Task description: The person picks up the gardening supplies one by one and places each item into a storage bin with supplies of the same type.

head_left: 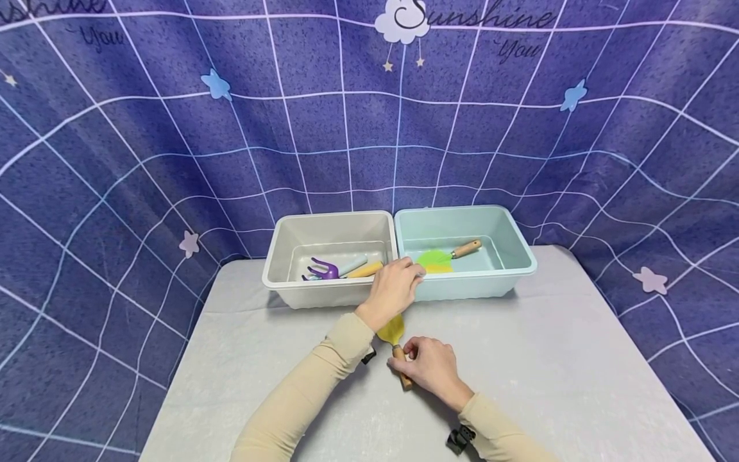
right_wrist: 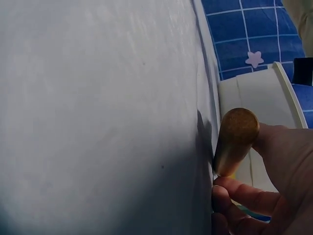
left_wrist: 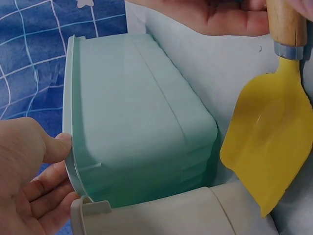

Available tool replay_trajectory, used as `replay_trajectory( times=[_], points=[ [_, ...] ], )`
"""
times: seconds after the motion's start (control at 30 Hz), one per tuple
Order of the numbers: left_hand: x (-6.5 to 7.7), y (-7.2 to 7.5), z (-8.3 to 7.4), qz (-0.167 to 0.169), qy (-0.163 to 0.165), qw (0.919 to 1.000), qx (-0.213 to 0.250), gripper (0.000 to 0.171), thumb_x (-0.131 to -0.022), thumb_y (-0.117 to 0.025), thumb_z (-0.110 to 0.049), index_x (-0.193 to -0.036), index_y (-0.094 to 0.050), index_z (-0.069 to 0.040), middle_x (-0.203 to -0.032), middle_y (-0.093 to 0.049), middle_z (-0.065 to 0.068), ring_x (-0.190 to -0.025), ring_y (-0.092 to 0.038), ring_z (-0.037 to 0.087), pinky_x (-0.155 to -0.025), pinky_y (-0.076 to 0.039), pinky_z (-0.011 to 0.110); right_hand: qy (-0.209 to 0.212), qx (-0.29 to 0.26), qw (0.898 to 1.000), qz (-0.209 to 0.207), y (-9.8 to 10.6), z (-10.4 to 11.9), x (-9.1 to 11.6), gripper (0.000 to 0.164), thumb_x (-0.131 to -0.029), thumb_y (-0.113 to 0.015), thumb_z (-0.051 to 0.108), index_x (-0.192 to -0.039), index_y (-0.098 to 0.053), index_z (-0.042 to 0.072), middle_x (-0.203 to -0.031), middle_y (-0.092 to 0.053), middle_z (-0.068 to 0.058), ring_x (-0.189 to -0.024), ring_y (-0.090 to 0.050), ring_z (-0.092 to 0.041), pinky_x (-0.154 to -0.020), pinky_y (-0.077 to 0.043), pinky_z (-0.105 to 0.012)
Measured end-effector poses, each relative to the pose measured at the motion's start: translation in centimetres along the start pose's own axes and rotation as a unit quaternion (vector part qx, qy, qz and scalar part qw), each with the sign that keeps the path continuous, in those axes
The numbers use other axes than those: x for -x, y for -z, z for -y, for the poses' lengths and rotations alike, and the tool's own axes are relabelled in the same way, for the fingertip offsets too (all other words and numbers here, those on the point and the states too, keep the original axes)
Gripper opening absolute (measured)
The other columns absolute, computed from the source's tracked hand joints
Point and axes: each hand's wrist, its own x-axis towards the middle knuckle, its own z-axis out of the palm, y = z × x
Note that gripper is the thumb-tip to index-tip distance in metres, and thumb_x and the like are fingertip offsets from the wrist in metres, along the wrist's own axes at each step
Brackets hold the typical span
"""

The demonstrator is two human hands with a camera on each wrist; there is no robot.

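A yellow garden trowel (head_left: 392, 331) with a wooden handle lies in front of the two bins, its blade pointing toward them. The right hand (head_left: 432, 366) pinches the handle (right_wrist: 237, 134) between thumb and fingers. The left hand (head_left: 395, 287) reaches over the blade to the light blue bin (head_left: 473, 285). In the left wrist view its thumb (left_wrist: 59, 147) presses the outside of that bin's rim near the corner, with the other fingers curled behind it. Part of the blade is hidden under the left forearm in the head view.
The grey bin (head_left: 317, 296) stands against the blue bin, holding a purple hand rake (head_left: 324, 269) and tools with pale blue and yellow handles. Inside the blue bin lie a green blade (head_left: 434, 258) with a wooden handle and something yellow. A patterned curtain (head_left: 369, 128) hangs behind.
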Motion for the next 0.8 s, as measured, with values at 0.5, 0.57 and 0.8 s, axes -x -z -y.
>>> replay_trajectory(
  times=[0.5, 0.57, 0.8],
  points=[
    [0.0, 0.0, 0.0, -0.004, -0.001, 1.0, 0.007, 0.012, -0.101, -0.073, -0.022, -0.109, -0.081, -0.019, -0.093, -0.072, -0.001, -0.083, -0.072, 0.02, -0.071, -0.059, 0.033, -0.034, -0.049, 0.998, -0.001, 0.4, -0.3, 0.1, 0.015, -0.079, -0.083, 0.031, -0.092, -0.081, 0.023, -0.073, -0.069, 0.014, -0.062, -0.054, -0.005, -0.062, -0.044, -0.031],
    [0.0, -0.1, 0.0, -0.007, -0.003, 0.9999, 0.009, 0.011, -0.1, -0.074, -0.021, -0.109, -0.081, -0.018, -0.093, -0.072, 0.0, -0.082, -0.072, 0.02, -0.071, -0.06, 0.034, -0.033, -0.059, 0.998, -0.003, 0.5, -0.5, 0.1, 0.017, -0.08, -0.084, 0.03, -0.095, -0.082, 0.021, -0.076, -0.072, 0.012, -0.064, -0.056, -0.005, -0.061, -0.045, -0.03],
    [0.0, -0.1, 0.0, -0.001, -0.001, 1.0, 0.003, 0.012, -0.102, -0.072, -0.023, -0.11, -0.081, -0.019, -0.093, -0.072, -0.001, -0.083, -0.072, 0.019, -0.071, -0.059, 0.033, 0.001, -0.096, 0.995, -0.027, 0.6, -1.6, 0.1, 0.018, -0.086, -0.085, 0.025, -0.101, -0.083, 0.016, -0.091, -0.079, 0.004, -0.075, -0.064, -0.005, -0.068, -0.051, -0.025]
  ],
)
